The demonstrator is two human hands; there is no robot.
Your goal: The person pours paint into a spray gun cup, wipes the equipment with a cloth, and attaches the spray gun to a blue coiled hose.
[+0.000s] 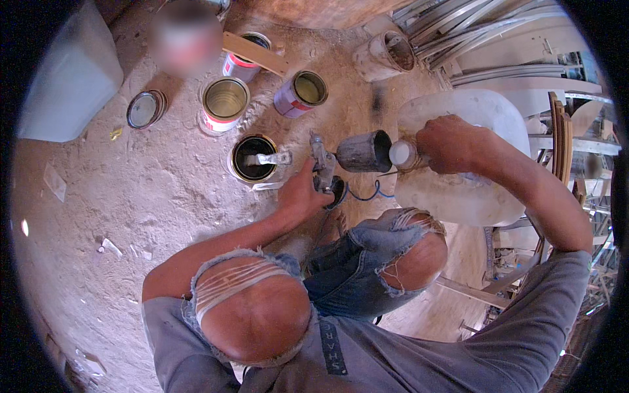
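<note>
My left hand (303, 195) is wrapped round a metal spray gun (320, 157). A dark grey cup (360, 152) sits beside the gun, its open mouth turned right; whether they are joined is hard to see. My right hand (452, 143) grips the top of a large translucent plastic jug (472, 193), which looks tilted. The jug's white neck (401, 155) points left, close to the cup's mouth; whether liquid flows or a cap is on, I cannot tell. Left of the gun stands an open paint can (237, 171) with a paint-coated flat tool (275, 158) across its mouth.
Further off are several open cans, including a white-and-red can (223, 123) and a smaller can (288, 101). A wooden strip (255, 54) lies over another can. A blue coiled hose (367, 195) runs near the cup. A stained bucket (373, 60) and piled metal strips (511, 72) stand farther right.
</note>
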